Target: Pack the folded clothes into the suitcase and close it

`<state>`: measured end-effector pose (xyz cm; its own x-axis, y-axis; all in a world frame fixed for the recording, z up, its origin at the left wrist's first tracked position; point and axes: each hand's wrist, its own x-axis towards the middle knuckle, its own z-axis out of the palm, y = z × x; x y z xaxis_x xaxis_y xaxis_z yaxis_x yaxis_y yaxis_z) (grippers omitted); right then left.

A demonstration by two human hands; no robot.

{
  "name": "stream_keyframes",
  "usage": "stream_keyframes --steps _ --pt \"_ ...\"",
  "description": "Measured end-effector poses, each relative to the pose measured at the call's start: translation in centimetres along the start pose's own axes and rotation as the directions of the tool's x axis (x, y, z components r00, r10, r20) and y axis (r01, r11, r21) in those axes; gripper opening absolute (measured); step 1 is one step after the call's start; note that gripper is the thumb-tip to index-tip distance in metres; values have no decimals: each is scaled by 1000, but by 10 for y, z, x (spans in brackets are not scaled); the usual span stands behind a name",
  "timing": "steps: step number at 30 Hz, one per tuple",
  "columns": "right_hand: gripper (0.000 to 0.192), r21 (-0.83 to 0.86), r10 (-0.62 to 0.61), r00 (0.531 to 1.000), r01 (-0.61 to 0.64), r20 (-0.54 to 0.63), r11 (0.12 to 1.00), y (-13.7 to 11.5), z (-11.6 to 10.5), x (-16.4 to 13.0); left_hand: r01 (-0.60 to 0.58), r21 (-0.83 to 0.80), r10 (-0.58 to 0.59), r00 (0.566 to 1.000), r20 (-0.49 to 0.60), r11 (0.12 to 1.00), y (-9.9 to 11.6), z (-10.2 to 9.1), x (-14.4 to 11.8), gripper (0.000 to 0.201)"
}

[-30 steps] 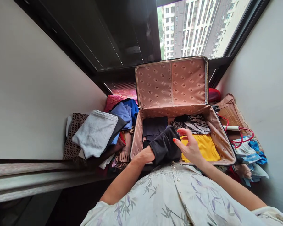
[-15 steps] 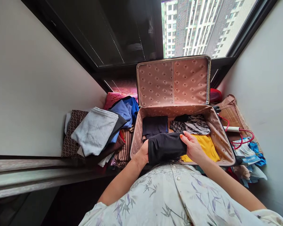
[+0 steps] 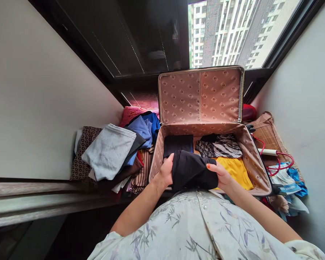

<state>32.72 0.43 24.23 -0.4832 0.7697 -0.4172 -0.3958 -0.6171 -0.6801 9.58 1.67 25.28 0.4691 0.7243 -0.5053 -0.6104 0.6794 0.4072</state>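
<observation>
A folded black garment (image 3: 193, 171) is held between my two hands, over the near side of an open suitcase (image 3: 260, 177). My left hand (image 3: 167, 170) grips its left edge, the fingers mostly hidden behind the cloth. On the right edge my right hand (image 3: 220, 174) is closed, its thumb lying on top. Inside the suitcase are a dark folded garment (image 3: 178, 143) at the back left, a black-and-white patterned garment (image 3: 227, 145) at the back right and a yellow garment (image 3: 234, 171) in front of it.
Left of the suitcase is a heap of clothes with a light grey garment (image 3: 109, 150) on top and blue garments (image 3: 141, 130) behind. To the right lie a red cord (image 3: 288, 157), a white bar (image 3: 268, 152) and more cloth. A window (image 3: 233, 32) rises behind the upright lid (image 3: 200, 95).
The black garment has shifted and creased in my hands, its right end now lower. My right hand has moved slightly right and down.
</observation>
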Motion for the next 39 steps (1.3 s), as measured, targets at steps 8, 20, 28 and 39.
stream_keyframes --steps 8,20,28,39 --pt "39 -479 -229 969 245 92 843 -37 5 -5 -132 243 147 988 -44 961 8 11 -14 42" --pt "51 -523 -95 995 73 -15 849 -33 15 -15 246 240 -205 961 -183 939 -36 8 -7 24" --pt "51 -594 -240 971 186 -12 783 -59 13 -17 -201 399 302 930 -209 895 -7 30 0 16" --pt "102 -420 -380 922 315 -78 851 -116 26 12 -338 421 375 927 -5 842 79 84 24 16"
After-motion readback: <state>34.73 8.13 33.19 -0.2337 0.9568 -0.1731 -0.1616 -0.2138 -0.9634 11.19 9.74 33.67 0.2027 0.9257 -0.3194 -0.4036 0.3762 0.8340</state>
